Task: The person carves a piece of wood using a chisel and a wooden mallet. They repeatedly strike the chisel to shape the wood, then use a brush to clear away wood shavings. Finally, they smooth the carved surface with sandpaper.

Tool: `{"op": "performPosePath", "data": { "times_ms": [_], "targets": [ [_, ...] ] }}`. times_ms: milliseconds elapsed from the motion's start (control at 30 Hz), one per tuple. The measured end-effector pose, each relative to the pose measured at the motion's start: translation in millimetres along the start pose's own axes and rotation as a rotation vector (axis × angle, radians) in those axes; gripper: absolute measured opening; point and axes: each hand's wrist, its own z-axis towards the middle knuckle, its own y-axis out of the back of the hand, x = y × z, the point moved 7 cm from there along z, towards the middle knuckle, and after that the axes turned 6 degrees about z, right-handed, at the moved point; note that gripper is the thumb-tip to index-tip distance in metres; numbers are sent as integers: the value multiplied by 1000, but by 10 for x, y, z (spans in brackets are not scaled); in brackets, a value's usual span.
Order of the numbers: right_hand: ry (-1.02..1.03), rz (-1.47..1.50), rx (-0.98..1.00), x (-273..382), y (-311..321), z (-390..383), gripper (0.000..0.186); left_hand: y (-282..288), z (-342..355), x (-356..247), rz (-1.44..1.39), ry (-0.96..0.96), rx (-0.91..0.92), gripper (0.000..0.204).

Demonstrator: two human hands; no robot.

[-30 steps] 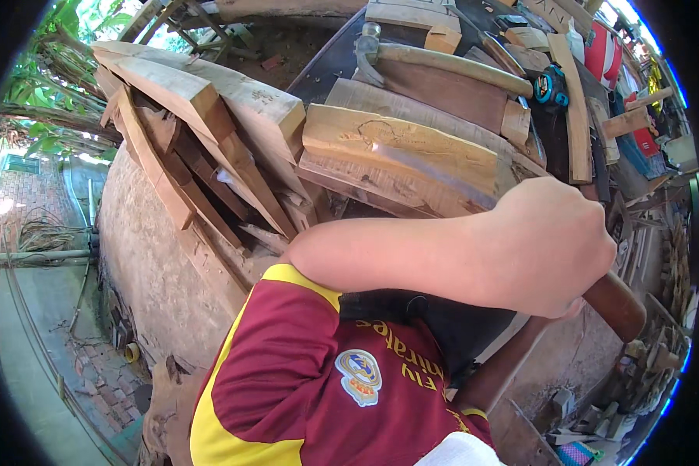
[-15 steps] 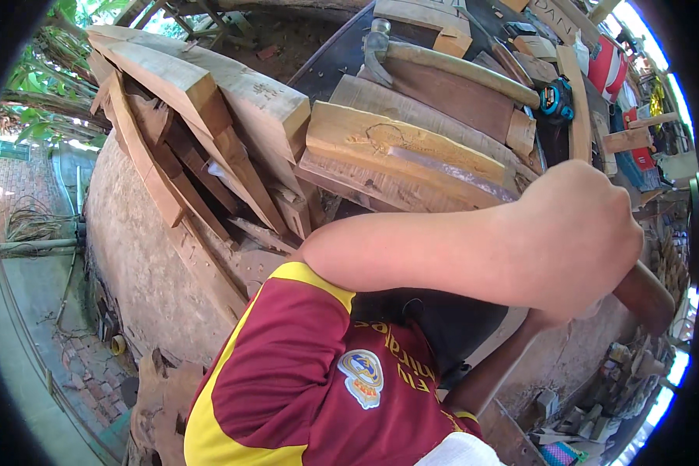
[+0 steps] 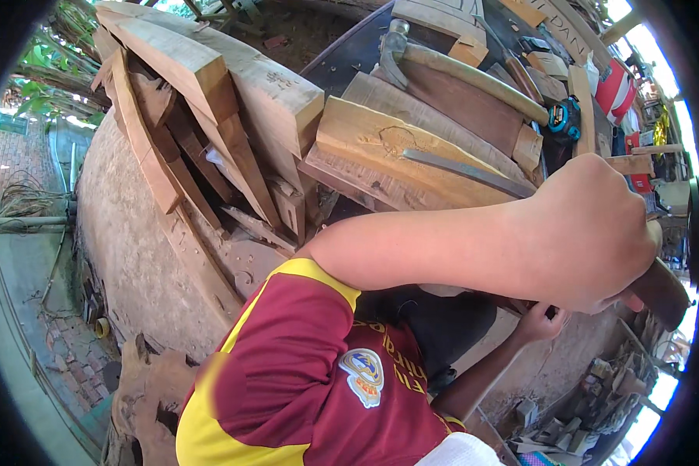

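Observation:
My left hand (image 3: 582,225) is in a fist at the right, closed on a dark wooden handle (image 3: 664,291). A long, flat metal strip (image 3: 458,165) runs under the fist across a pale yellow wood block (image 3: 357,132); its join to the handle is hidden. My right hand (image 3: 544,322) is lower, its fingers curled around something dark, mostly hidden by the left hand and arm. The yellow block rests on rough boards (image 3: 365,182). A hammer (image 3: 474,74) lies behind them, beside a blue-and-black tape measure (image 3: 563,116).
Stacked long timbers (image 3: 256,101) stand at the left on a concrete mass (image 3: 116,217). A gnarled wood piece (image 3: 147,388) is at lower left. Offcuts and tools, with a red-and-white item (image 3: 610,89), crowd the back right. Scrap wood (image 3: 613,388) is piled at lower right.
My left fist has moved rightward and slightly up with the handle. The metal strip has shifted right along the block. More of my right hand now shows below the left.

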Motion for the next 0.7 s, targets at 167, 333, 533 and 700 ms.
{"op": "performPosePath", "data": {
  "times_ms": [167, 333, 533, 700],
  "targets": [
    [-61, -34, 70, 82, -20, -26, 19, 17, 26, 94, -106, 81, 19, 38],
    [64, 42, 0, 284, -18, 118, 18, 228, 120, 255, -131, 175, 26, 27],
    [-72, 109, 63, 245, 63, 226, 17, 518, 188, 495, -203, 235, -199, 12],
    [8, 198, -110, 73, 254, 393, 16, 885, 128, 786, -317, 382, -257, 13]
  ]
}}
